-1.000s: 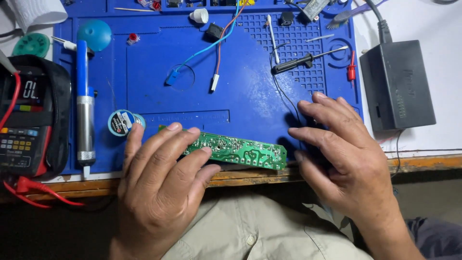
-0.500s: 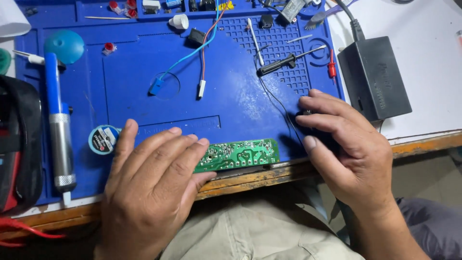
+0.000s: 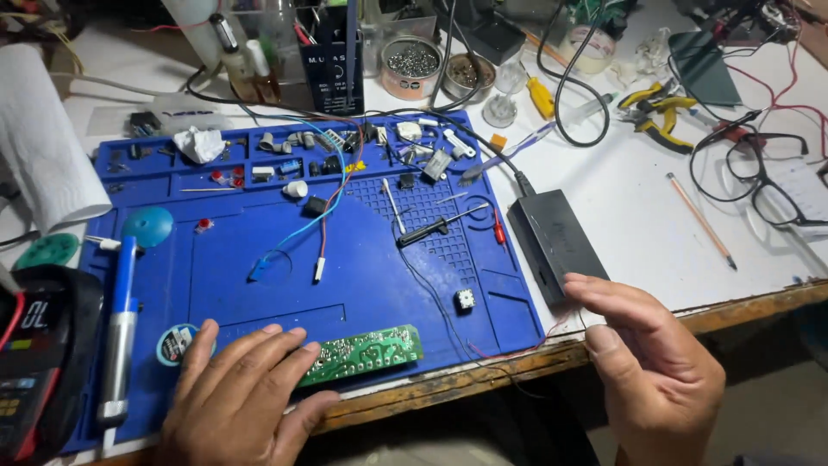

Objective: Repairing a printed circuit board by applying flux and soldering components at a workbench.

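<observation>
The left hand is lying palm down, its fingers stretched flat and pressing the left end of one green circuit board; they are not curled around anything. The right hand is hovering off the counter's front edge, palm turned inward, fingers loosely open and holding nothing, their tips sitting just below one black power adapter. The board is a long narrow strip, dotted with solder points and pale tracks, lying along the near edge of one blue work mat and reaching rightward from the left fingertips. Just left of those fingers, one solder spool and one blue-handled desoldering pump are resting.
</observation>
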